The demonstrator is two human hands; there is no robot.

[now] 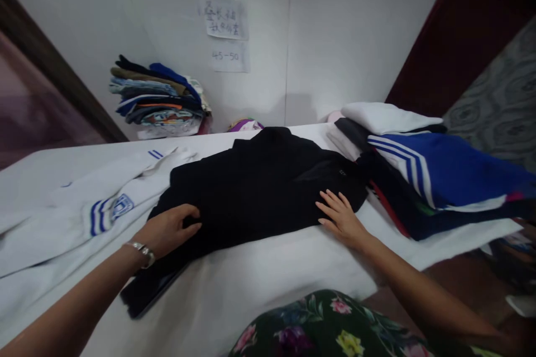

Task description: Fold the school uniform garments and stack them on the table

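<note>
Seemingly to steady the black fabric garment (251,189) on the flat white table (79,159), we rest our right hand (342,220) there, grip released; whether our curled left hand (168,230) pinches it, we cannot tell.

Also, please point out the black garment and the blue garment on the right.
Black garment (251,195), head view: middle of the cloth.
Blue garment (464,170), head view: plain blue area beside its stripes.

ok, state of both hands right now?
Left hand: half-curled at the crumpled black fabric garment; whether it pinches cloth can't be told.
Right hand: open, spread on the same garment's near edge, gripping nothing visible.
</note>
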